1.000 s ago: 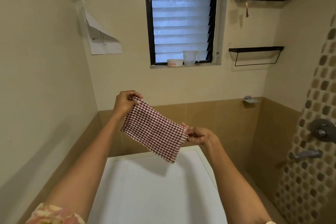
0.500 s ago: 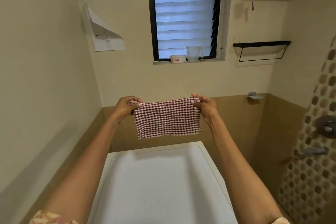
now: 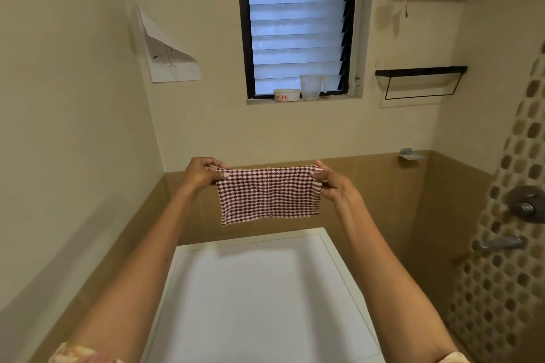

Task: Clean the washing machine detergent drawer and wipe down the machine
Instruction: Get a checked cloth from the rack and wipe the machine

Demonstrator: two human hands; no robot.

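My bare forearms reach forward over the flat white top of the washing machine [image 3: 259, 298], floral sleeve cuffs just in frame at the bottom. The machine top sits directly below my arms, its raised rim running along the far and right edges. Above its far edge I hold a small maroon-and-white checked cloth [image 3: 268, 193] stretched out flat and hanging down, clear of the machine. My left hand [image 3: 202, 172] pinches the cloth's top left corner, fingers curled closed on it. My right hand [image 3: 331, 183] pinches the top right corner, thumb and fingertips closed on the edge, other fingers loosely bent. Behind the cloth, brown tiled lower wall, cream wall above. On the window sill a white round tub with red lettering [image 3: 286, 95] stands just beside a clear plastic measuring jug [image 3: 312, 87], louvred frosted window [image 3: 296, 26] behind. White paper sheet [image 3: 171, 59] hangs on the left; two black wall shelves on the right; metal tap fittings on the mosaic wall far right.
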